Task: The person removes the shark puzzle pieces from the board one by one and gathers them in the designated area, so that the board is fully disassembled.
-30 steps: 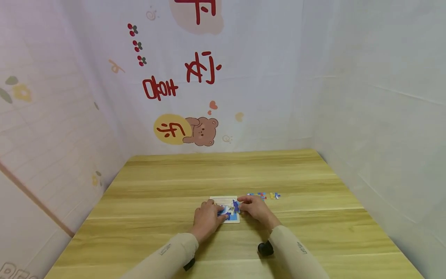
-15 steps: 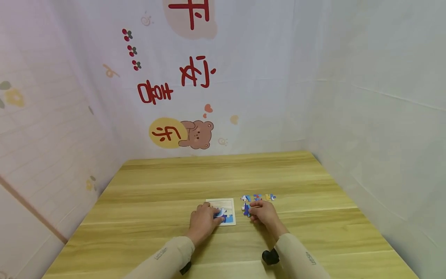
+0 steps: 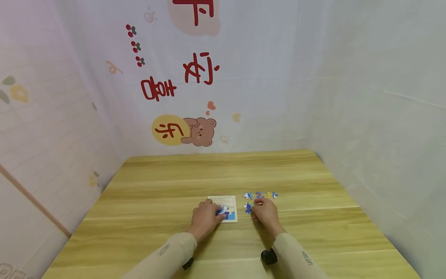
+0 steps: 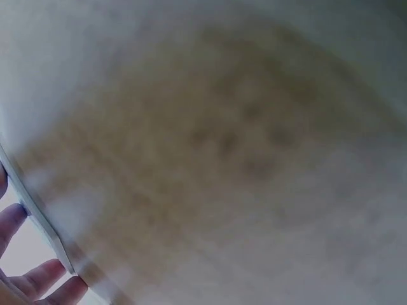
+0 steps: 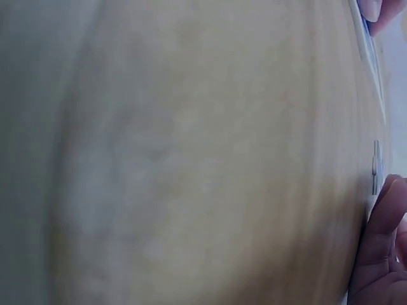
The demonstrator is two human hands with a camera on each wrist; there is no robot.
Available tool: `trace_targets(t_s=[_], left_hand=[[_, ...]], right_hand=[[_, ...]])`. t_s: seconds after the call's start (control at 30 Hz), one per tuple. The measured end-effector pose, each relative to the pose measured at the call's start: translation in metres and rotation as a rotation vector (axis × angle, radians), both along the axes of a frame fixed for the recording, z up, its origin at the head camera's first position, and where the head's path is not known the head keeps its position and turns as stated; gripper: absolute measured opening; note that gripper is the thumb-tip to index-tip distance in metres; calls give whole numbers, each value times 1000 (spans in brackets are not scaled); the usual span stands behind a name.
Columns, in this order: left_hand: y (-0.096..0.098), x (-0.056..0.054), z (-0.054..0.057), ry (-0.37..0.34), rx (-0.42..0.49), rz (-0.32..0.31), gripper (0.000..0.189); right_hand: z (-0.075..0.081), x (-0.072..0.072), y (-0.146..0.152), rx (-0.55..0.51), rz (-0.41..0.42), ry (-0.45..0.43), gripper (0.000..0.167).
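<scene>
A small square puzzle board (image 3: 236, 213) with a pale rim lies on the table, blue and white pieces fitted along its lower part. My left hand (image 3: 204, 220) rests over its left side with fingers spread, covering that part; in the left wrist view, fingertips (image 4: 48, 273) press at the board's edge. To the right of the board, my right hand (image 3: 266, 214) has bent fingers, their tips at the right edge of a dark blue and white puzzle piece (image 3: 247, 208). In the right wrist view that flat piece (image 5: 376, 166) shows just beyond a fingertip (image 5: 395, 184).
Behind the right hand lie three loose pieces in a row: a blue and white piece (image 3: 247, 196), a red and blue piece (image 3: 259, 195) and a yellow and blue piece (image 3: 273, 195). The wood-grain table (image 3: 167, 182) meets printed cloth walls (image 3: 265, 97).
The right hand has carried the dark blue piece from over the board down to the table on the right. Its fingers have since shifted slightly there. The left hand stays on the board.
</scene>
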State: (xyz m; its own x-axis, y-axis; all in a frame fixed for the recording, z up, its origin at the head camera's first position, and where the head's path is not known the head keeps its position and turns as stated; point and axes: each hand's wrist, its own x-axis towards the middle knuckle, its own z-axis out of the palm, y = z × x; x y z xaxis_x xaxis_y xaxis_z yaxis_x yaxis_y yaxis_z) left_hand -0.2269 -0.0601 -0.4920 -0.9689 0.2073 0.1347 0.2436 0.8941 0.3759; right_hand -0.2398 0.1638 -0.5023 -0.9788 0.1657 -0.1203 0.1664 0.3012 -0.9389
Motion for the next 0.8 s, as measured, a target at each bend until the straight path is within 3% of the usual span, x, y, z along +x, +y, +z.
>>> trace_targets(t_s=[0.33, 0.53, 0.67, 0.8], left_hand=[[-4, 3, 6, 14, 6, -22, 35], [-4, 1, 6, 19, 17, -13, 35], [-4, 0, 6, 9, 12, -8, 35], [-4, 0, 4, -2, 10, -9, 36]], right_hand=[[0, 6, -4, 10, 25, 11, 26], [6, 6, -7, 153, 81, 25, 32], [8, 6, -10, 299, 68, 71, 29], [7, 7, -11, 329, 43, 89, 26]])
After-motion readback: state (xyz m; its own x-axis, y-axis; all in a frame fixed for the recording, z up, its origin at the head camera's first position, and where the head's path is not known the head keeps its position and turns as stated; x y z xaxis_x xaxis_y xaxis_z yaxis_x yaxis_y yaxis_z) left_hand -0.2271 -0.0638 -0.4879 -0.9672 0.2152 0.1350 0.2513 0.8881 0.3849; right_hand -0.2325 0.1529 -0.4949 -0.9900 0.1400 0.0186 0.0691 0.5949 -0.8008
